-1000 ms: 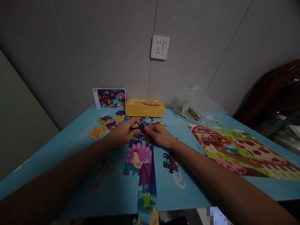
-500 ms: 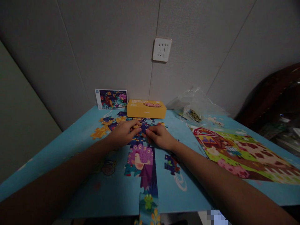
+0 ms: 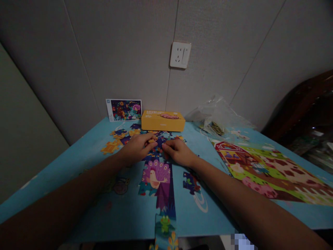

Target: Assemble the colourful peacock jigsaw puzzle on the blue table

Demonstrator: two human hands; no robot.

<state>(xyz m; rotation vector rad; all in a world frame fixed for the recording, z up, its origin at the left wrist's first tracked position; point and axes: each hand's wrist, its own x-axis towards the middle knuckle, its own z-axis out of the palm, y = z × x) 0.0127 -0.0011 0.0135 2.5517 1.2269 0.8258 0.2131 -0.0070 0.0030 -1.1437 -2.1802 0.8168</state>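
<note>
Both hands work close together over dark blue puzzle pieces [image 3: 159, 141] in front of the yellow box. My left hand [image 3: 137, 146] has its fingers curled and closed on a puzzle piece, with a bit of orange showing at the fingertips. Opposite it, my right hand [image 3: 179, 151] pinches thumb against fingers at the edge of a dark puzzle piece, largely covered by the fingers. Just nearer lies a joined puzzle section with a pink peacock [image 3: 154, 177]. It runs down to a green frog piece [image 3: 164, 224] reaching over the table's front edge.
A yellow box [image 3: 163, 121] and a picture card [image 3: 126, 110] stand by the wall. Loose orange-backed pieces [image 3: 111, 147] lie left; a small joined cluster [image 3: 191, 182] lies right. Farther right are a farm puzzle [image 3: 260, 166] and a clear plastic bag [image 3: 218, 116].
</note>
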